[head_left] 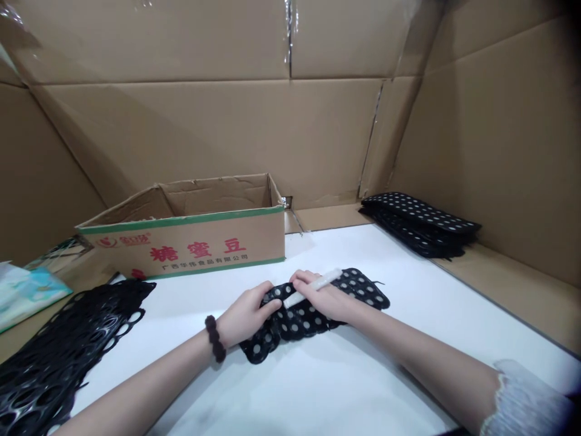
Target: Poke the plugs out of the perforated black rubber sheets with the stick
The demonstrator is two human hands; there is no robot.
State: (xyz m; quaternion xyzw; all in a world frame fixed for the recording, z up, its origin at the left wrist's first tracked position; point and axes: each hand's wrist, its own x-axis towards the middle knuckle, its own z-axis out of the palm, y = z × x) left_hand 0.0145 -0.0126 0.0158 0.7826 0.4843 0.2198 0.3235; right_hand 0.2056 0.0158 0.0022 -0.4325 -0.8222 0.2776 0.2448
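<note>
blue-and-white packet (34,298): soft, flat, at the far left edge, partly out of view.
black ring mesh (59,354): spread at the left, its long axis running from the near left corner away and rightward; big round holes, a ragged right edge.
cardboard box (190,245): open at the top, behind the black ring mesh, green edging, red characters on its front; its long side runs left to right.
dark bracelet (215,339): bumpy, around the left wrist.
left hand (242,315): closed, thumb and fingers clamped on the left part of the dotted sheet.
dotted sheet (303,324): black with pale round spots, on the white table (218,393) under and between both hands; long axis mostly left to right, left end nearer the wearer, right end farther off. the left part is bunched, the right part lies flatter.
white stick (329,278): slim, pen-like, above the dotted sheet; long axis slanting, one end pointing left and toward the wearer, the other right and away. which end is the tip, cannot tell.
right hand (327,301): fingers together, closed around the white stick, over the middle of the dotted sheet.
stack of dotted sheets (420,221): far right, against the cardboard wall (512,145), long axis running from far left to near right.
pale sleeve (524,402): frilled cuff, near right, on the right forearm.
</note>
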